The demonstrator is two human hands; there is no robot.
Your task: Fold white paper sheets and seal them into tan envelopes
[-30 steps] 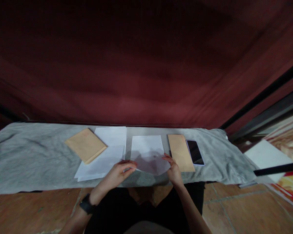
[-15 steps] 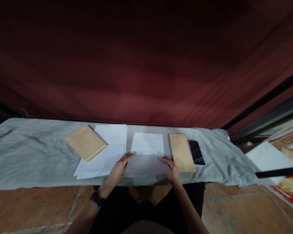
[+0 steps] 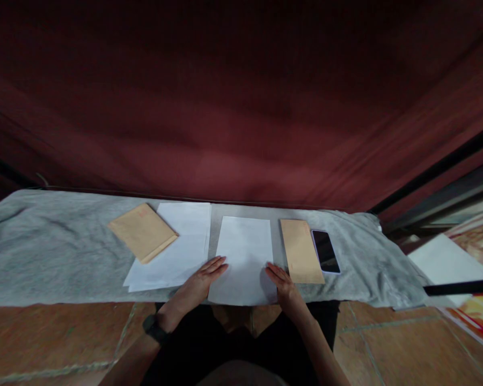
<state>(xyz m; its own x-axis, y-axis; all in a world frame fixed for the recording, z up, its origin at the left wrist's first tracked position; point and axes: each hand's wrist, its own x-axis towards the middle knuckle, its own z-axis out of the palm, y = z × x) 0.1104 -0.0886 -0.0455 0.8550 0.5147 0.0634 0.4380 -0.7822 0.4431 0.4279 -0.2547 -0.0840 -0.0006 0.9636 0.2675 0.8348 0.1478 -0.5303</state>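
A white sheet of paper lies flat on the grey cloth in front of me, its near end at the cloth's front edge. My left hand rests palm down on the sheet's left edge, fingers stretched out. On the right edge lies my right hand, also flat with its fingers extended. Neither hand grips anything. Just right of my right hand is a brown envelope. Further left, more white sheets lie partly under several stacked brown envelopes.
A phone with a dark screen lies against the right envelope. The grey cloth covers the long surface. Behind it rises a dark red panel. At the far right a black bar crosses white paper and a colourful print.
The near part of the sheet, lifted and bent before, now lies flat. My hands have gone from holding its edges to resting flat on it.
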